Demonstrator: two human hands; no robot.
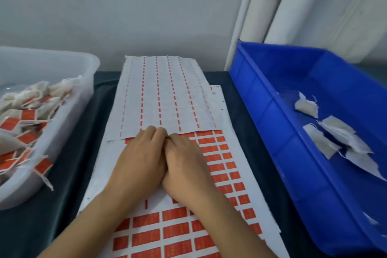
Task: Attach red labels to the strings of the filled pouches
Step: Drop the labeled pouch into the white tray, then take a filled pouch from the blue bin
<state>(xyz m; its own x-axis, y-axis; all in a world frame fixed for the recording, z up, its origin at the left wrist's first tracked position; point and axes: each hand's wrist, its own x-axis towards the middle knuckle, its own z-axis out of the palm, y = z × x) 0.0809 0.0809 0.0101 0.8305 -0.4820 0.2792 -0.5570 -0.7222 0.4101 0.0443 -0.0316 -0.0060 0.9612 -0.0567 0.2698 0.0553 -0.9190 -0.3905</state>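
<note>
Hands meet palm-down over the red label sheet [217, 165], left hand [140, 157] and right hand [186, 165] touching, fingers curled toward twelve o'clock, grip hidden; labelled pouches [27, 115] at nine o'clock, unlabelled pouches [333, 132] at three.

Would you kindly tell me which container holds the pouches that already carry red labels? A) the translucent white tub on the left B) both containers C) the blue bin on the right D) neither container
A: the translucent white tub on the left holds pouches with red labels on their strings, while the pouches in the blue bin show no red labels.
</note>
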